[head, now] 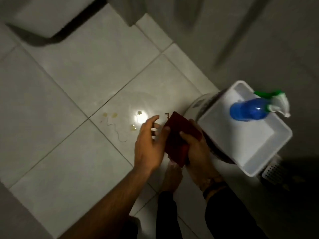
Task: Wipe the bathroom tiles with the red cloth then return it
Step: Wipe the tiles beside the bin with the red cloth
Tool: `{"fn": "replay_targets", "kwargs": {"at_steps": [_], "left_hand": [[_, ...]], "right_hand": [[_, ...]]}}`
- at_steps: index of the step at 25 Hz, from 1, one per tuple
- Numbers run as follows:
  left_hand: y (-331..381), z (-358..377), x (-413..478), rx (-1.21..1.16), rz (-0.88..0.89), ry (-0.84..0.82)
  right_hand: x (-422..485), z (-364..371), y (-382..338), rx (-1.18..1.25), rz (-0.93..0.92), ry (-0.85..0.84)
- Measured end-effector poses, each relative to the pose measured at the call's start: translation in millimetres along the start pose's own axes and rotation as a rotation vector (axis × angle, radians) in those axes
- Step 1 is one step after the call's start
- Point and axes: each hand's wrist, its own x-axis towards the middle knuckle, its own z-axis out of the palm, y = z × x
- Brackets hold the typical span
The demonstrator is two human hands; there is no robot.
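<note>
A folded dark red cloth (179, 135) is held above the pale floor tiles (69, 104). My right hand (196, 149) grips its lower right side. Beside it, my left hand (150, 142) has its thumb on the cloth's left edge and its other fingers spread apart. On the tile just left of my hands lie several small yellowish spots (114, 115) and a thin wavy thread (115, 131). A bright light reflection (141, 118) shines on the tile near my left fingertips.
A white plastic tub (269, 152) stands at the right with a blue spray bottle (248, 109) lying in it, green and white nozzle to the right. A vented floor drain (272, 171) shows below it. A white fixture (43, 14) stands at the top left. My foot (171, 178) is below the cloth.
</note>
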Motion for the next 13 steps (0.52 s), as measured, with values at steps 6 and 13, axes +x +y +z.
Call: {"fn": "replay_targets", "kwargs": {"at_steps": [6, 13], "left_hand": [[-221, -130, 55, 0.449, -0.335, 0.195], [-427, -168, 154, 0.905, -0.165, 0.392]], "right_hand": [[89, 124, 95, -0.626, -0.174, -0.270], [259, 251, 232, -1.638, -0.956, -0.476]]}}
